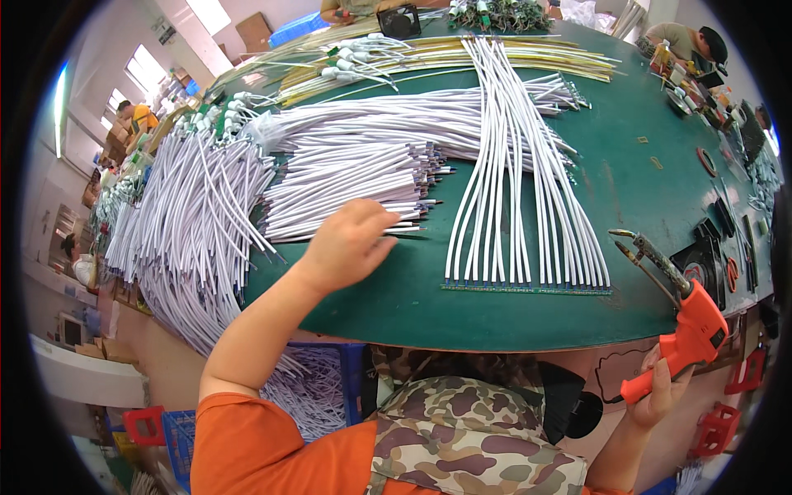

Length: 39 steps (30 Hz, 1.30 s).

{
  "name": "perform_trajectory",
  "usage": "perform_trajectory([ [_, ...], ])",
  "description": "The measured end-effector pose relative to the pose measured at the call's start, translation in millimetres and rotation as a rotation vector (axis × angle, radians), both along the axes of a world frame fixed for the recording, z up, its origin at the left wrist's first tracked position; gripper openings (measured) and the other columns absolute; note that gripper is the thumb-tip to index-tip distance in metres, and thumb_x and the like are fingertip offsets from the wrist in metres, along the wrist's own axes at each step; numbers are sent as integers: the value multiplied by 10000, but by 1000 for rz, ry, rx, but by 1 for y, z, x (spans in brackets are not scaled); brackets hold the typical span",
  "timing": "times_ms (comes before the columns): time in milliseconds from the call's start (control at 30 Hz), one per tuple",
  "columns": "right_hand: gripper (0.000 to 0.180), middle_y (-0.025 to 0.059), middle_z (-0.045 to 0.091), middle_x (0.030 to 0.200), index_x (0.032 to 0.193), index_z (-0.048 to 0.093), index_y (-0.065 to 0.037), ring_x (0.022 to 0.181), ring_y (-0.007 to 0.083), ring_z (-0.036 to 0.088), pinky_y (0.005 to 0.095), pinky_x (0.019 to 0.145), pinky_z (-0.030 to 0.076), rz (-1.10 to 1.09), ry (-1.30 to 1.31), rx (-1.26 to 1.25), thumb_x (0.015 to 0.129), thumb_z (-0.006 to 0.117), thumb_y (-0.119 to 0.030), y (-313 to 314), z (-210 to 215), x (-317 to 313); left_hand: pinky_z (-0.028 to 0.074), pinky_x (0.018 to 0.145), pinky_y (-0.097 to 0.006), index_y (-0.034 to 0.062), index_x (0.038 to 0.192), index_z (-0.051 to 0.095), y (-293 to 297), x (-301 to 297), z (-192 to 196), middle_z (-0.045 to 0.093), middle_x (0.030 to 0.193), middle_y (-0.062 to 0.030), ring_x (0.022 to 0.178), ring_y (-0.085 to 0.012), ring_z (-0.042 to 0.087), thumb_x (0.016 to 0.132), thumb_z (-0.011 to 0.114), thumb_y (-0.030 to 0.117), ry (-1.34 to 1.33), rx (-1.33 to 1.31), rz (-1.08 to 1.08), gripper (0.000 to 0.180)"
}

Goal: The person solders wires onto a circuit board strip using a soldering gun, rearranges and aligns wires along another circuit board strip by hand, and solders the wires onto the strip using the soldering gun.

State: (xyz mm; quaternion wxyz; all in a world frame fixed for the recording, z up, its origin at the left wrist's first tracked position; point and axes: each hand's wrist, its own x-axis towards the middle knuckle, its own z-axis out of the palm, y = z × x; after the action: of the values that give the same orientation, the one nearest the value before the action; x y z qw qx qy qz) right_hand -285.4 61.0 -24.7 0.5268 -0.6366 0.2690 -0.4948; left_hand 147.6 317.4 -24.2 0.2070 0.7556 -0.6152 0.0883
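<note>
your left hand (346,243) curls its fingers onto the white cable pile (346,177), seemingly picking one; your right hand (660,388) grips the orange soldering gun (689,330), tip raised off the green table (495,305).

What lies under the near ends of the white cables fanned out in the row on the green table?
A thin green strip runs under the near ends of the fanned white cables, on the green table. Whether the ends are joined to it is too small to tell.

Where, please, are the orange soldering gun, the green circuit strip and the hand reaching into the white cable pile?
Orange soldering gun (697,326), head view, orange body.
Green circuit strip (528,289), head view, mid-length.
Left hand (351,243), head view, back of hand.
</note>
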Motion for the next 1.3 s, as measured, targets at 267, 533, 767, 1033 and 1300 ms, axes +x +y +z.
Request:
perform_trajectory([
  [267,549,88,565,943,1354,456,45,786,126,517,248,658,420,71,-23,-46,894,649,-186,5,-13,11,541,810,-401,53,1053,701,-34,5,-11,663,959,-107,904,-292,654,882,717,91,-111,9,-63,176],
  [533,555,94,549,941,1336,459,38,779,123,504,231,660,402,179,0,-57,901,651,-248,1,-4,12,511,777,-246,6,1169,678,-14,82,109,707,977,-42,819,-95,615,978,686,55,619,-888,-101,198],
  [767,565,231,568,1226,1362,429,74,749,137,561,233,614,476,308,-148,16,976,626,-289,13,11,27,500,725,-356,103,1326,677,-14,-27,116,594,914,-81,810,-248,596,826,632,-80,172,80,-260,534],
  [1033,592,255,654,1194,1358,474,100,763,214,707,307,618,599,485,-7,398,936,711,-239,47,-17,41,517,743,-369,98,1256,673,-10,-49,-2,603,934,-95,831,-287,618,891,674,-40,606,173,-281,389],
  [1300,627,246,651,1272,1376,506,84,856,238,737,378,678,638,567,52,527,928,744,-283,65,-24,47,532,734,-376,61,1214,669,-10,-59,0,642,899,-83,808,-292,634,850,718,-1,549,204,-171,373],
])
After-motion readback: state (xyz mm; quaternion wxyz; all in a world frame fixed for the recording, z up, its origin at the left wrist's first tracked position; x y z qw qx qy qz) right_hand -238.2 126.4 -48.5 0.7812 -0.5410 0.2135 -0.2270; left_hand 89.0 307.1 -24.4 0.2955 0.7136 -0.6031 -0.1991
